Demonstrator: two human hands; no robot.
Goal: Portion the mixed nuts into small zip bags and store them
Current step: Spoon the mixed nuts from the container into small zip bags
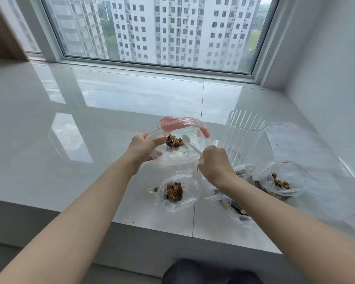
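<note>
- Nearest, below and between the two wrists, an open zip bag point(175, 191) lies on the white sill point(70, 140) with a portion of mixed nuts point(174, 191) in it, touched by neither hand.
- Under and just right of the right forearm lie further bags with nuts point(280, 182); no writing can be read on any of them.
- The right hand point(214, 162) is curled round the handle of a white plastic spoon point(190, 143). The spoon's long axis runs up and to the left from that hand, with its bowl inside the mouth of the held bag and looking empty.
- The left hand point(142, 146) pinches the rim of the red-zipped bag point(180, 138), holding it open; a small heap of nuts sits just beyond its thumb.
- Beyond the right hand, close by, stands a clear ribbed jar point(244, 136), seemingly empty and unlabelled.
- Judgement: the right hand is nearer the nut supply, so it will likely draw the spoon back towards itself.
</note>
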